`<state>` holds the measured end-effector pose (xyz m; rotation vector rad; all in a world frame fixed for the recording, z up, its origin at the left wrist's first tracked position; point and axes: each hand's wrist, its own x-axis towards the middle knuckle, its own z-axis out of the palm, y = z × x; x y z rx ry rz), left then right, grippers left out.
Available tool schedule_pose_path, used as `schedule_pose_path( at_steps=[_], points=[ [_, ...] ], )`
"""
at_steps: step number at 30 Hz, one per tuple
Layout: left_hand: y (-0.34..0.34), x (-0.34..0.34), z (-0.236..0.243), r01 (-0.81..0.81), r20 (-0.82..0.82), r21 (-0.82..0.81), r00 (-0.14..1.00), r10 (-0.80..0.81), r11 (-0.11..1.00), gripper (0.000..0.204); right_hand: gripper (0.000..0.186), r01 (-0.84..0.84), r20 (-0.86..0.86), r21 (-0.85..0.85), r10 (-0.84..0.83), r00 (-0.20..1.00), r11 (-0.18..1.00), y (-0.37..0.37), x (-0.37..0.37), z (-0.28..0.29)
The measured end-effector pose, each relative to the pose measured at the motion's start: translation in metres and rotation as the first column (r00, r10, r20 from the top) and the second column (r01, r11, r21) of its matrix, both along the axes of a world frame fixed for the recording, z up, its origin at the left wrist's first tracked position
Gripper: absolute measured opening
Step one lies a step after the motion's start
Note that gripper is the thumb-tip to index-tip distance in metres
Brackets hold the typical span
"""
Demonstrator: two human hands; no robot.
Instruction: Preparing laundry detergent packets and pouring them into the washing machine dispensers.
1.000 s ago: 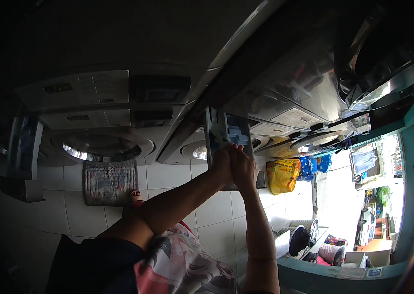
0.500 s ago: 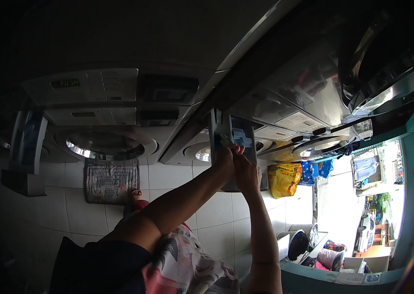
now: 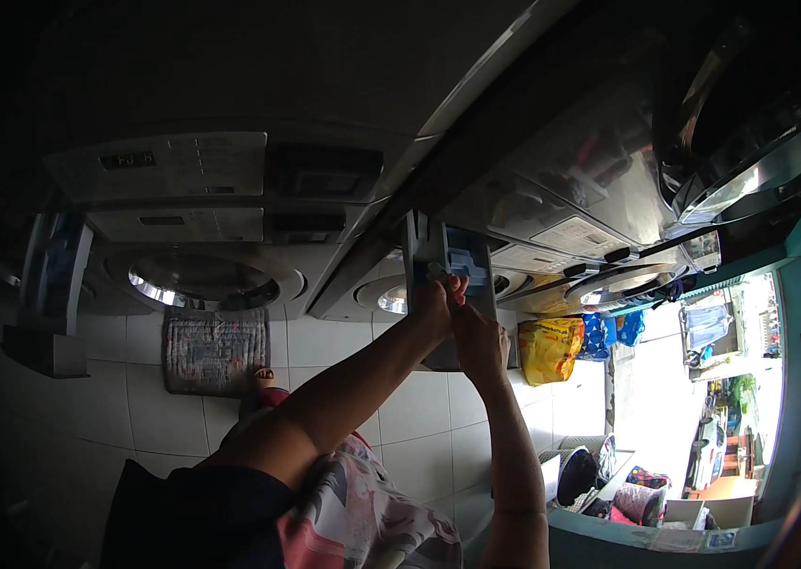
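Note:
A detergent drawer (image 3: 469, 266) with blue inner parts is pulled out from a machine in the middle of the view. My left hand (image 3: 435, 309) is over it, fingers curled around a small pale item (image 3: 436, 275), too dim to name. My right hand (image 3: 478, 339) lies just beside and below the left one, fingers bent inward; what they hold, if anything, is hidden. Both forearms reach up from the lower edge.
Washing machines (image 3: 154, 171) line the left and upper right, another drawer (image 3: 59, 275) out at far left. A mat (image 3: 211, 351) lies on tiles by my foot. Yellow bag (image 3: 547, 351), blue bags (image 3: 595, 332) and laundry baskets (image 3: 579, 474) stand right, near a bright doorway.
The view has shifted slightly. My hands, earlier overlapping over the drawer, are a little further apart; my right hand has drawn slightly down and right from my left.

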<state>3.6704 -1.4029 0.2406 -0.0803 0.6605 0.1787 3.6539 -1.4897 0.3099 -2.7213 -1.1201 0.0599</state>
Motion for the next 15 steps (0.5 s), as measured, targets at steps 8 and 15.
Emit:
schedule_pose_path(
  at_steps=[8, 15],
  points=[
    [0.008, 0.0, 0.0, 0.031, -0.057, 0.0, 0.998, -0.031, 1.0, 0.021, 0.017, -0.035, 0.04, -0.027, 0.036, 0.999, 0.999, -0.001, -0.004, 0.002],
    [0.012, 0.005, -0.007, 0.044, -0.061, -0.061, 0.997, -0.048, 0.997, 0.016, 0.013, -0.082, 0.111, -0.087, 0.091, 0.99, 0.993, -0.002, -0.008, 0.007]
  ],
)
